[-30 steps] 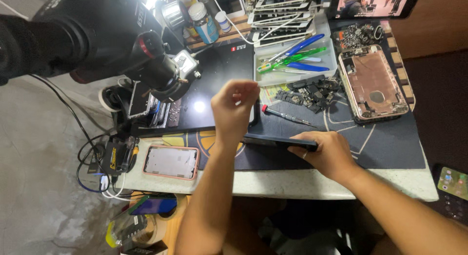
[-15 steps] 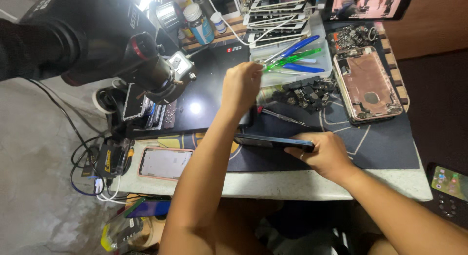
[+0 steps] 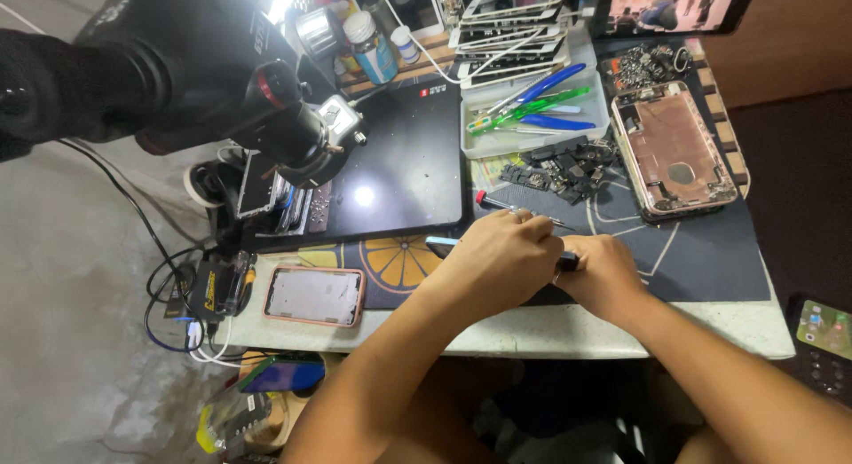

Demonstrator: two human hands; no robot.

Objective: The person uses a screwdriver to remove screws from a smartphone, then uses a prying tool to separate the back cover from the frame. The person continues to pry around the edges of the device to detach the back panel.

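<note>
Hands met over a dark phone (image 3: 441,244) lying crosswise on the counter (image 3: 568,326): left hand (image 3: 501,255) curled over its middle, right hand (image 3: 603,273) clutching its right end.

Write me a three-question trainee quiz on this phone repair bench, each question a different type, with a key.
1. True or false: both hands, left and right, rest on the dark phone at the front of the mat.
2. Multiple choice: where do the blue and green tools lie? A) in the clear tray B) on the floor C) inside the pink phone shell
3. Fill in: the screwdriver with the red handle lies just ____ the hands.

Key: 1 true; 2 A; 3 beyond (farther from the person).
</note>
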